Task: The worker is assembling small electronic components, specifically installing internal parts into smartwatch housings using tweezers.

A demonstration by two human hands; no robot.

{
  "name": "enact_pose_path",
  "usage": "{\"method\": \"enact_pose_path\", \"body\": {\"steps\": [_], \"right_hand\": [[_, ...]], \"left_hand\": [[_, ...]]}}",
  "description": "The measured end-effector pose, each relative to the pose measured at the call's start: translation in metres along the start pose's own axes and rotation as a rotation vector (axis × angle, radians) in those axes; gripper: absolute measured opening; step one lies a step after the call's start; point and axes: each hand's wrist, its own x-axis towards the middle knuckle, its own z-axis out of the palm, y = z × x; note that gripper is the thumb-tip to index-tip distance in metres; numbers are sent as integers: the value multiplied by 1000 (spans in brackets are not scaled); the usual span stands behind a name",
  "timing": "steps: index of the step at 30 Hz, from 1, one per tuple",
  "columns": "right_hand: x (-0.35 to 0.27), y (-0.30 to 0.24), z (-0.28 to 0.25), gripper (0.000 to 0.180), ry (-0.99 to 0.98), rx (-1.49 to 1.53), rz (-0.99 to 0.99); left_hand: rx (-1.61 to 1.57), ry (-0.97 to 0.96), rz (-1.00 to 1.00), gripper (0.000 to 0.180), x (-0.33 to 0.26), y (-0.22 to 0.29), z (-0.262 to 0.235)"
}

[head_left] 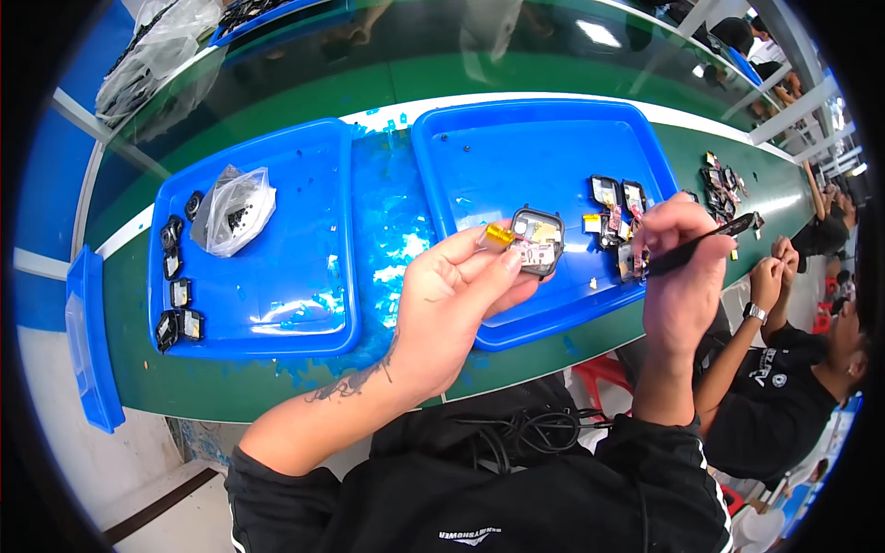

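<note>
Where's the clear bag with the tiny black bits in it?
In the head view, the clear bag lies in the left blue tray, right of the black cases along that tray's left side.

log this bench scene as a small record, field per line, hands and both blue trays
left hand: holds an open, rounded-square black plastic housing; shiny yellow part at its left
right hand: holds a slim black tool
left tray: rectangular, blue plastic; contains a clear plastic bag with small black pieces
right tray: rectangular, blue plastic; black device housings near its right end
surface: green tabletop
</note>
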Motion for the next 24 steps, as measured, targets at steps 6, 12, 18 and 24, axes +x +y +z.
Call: {"method": "enact_pose_path", "body": {"steps": [6, 12, 18, 24], "right_hand": [[-15, 4, -7, 30, -71, -266, 273], [-13, -9, -12, 17, -382, -445, 510], [-11, -18, -9, 17, -300, -317, 456], [-12, -34, -27, 23, -8, 62, 291]], "left_hand": [[-30, -20, 17, 34, -1, -1, -4], [-36, -49, 96, 38, -5, -5, 2], [83, -64, 206, 47, -10, -13, 0], [119, -75, 176, 45, -9, -11, 2]]}}
